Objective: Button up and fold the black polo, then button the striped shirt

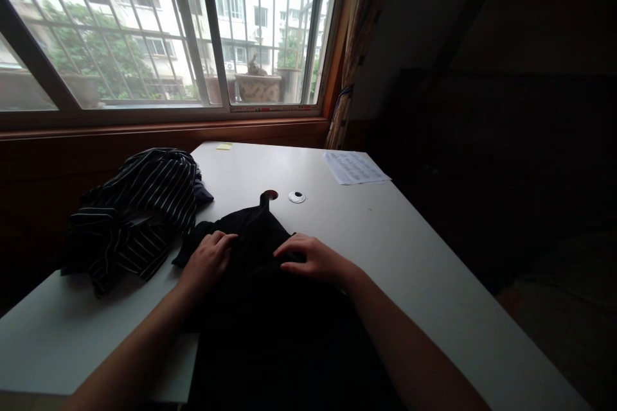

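Observation:
A black garment lies loosely spread on the white table in front of me, and its near part merges with the dark area by my body. My left hand rests on the garment's left side, fingers lying over the cloth. On the right side, my right hand touches the same cloth, its thumb and forefinger apart and slightly bent. Dark folds hide some of the fingertips. To the left of my left hand sits a heaped black garment with white stripes.
The white table has a round cable hole with a white round cover beside it. Printed papers lie at the far right corner, a yellow note at the back. Behind are a barred window and a tied curtain.

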`<state>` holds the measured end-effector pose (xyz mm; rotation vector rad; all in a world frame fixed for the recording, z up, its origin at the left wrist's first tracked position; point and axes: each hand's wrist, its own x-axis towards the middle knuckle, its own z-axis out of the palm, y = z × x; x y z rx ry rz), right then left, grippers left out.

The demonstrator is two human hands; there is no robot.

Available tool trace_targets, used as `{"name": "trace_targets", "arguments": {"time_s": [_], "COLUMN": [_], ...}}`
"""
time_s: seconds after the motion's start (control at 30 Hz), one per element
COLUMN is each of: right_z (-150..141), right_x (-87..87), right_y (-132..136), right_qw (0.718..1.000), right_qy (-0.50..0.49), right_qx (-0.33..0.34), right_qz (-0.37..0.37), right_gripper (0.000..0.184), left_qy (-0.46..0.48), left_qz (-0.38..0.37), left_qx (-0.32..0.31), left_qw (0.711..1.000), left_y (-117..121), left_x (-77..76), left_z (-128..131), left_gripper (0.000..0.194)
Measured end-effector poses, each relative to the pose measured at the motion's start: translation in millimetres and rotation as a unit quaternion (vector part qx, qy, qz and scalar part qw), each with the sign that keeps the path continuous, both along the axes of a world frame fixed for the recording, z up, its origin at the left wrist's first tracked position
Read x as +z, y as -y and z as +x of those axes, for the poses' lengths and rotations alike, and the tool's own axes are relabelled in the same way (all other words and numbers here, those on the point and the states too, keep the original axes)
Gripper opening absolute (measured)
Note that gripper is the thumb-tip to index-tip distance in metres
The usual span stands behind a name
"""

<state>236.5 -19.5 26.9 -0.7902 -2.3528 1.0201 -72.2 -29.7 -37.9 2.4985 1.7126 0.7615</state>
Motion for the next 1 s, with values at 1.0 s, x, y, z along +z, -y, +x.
{"name": "trace_targets", "arguments": {"time_s": [1.0], "right_z": [3], "right_x": [-8.2], "right_y": [-8], "right_qw": [0.994], "right_qy": [-0.020], "right_qx": [-0.078], "right_qz": [-0.077], "right_gripper": [0.026], "left_qy": [-0.012], "left_qz": [-0.076], "left_qx": [-0.143], "left_qw": [0.987], "left_y": [20], "left_x": [19.1], "left_z": [26], "left_gripper": [0.043]}}
